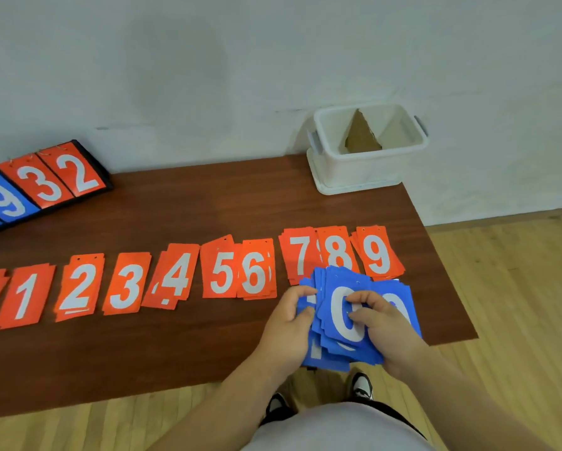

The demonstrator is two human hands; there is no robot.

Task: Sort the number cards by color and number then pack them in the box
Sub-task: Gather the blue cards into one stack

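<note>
Orange number cards lie in a row of small piles across the brown table (182,209), from 0 at the left edge through 1 (24,296), 5 (221,271) and on to 9 (375,255) at the right. A loose stack of blue number cards (338,284) is held above the table's near right corner, a white 0 on top. My left hand (287,323) grips the stack's left edge. My right hand (382,323) pinches the top blue card from the right. The white plastic box (367,167) stands at the far right corner.
A black scoreboard (45,180) with blue 9 and orange 3 and 2 lies at the far left by the wall. A piece of brown cardboard (361,135) stands inside the box. Wooden floor surrounds the table; my shoes show below its near edge.
</note>
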